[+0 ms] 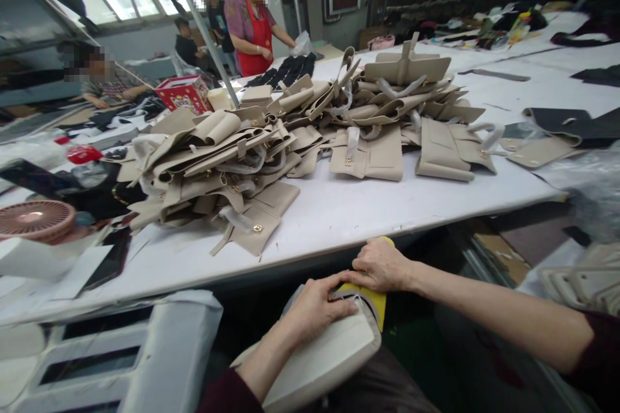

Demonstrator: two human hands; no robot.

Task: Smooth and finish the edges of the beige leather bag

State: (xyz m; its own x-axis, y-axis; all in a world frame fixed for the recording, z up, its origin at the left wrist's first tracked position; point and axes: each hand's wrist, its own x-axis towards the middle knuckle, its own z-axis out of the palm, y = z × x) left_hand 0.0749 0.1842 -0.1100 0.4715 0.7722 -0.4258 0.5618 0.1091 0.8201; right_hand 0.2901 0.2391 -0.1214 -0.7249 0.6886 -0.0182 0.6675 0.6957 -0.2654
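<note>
A pale beige bag piece with a curved edge lies across my lap at the bottom middle. My left hand presses over its upper end, fingers bent around the edge. At that same end sits a yellow piece with a curved inner edge; its exact kind is unclear. My right hand is closed on the upper part of the yellow piece, just below the table edge, and its fingertips come close to my left hand. Some yellow also shows above the right knuckles.
Beige bag parts with clasps and wrapped handles are heaped on the white table. At left are a pink fan, a phone and a grey slatted rack. A person in a red apron works across the table.
</note>
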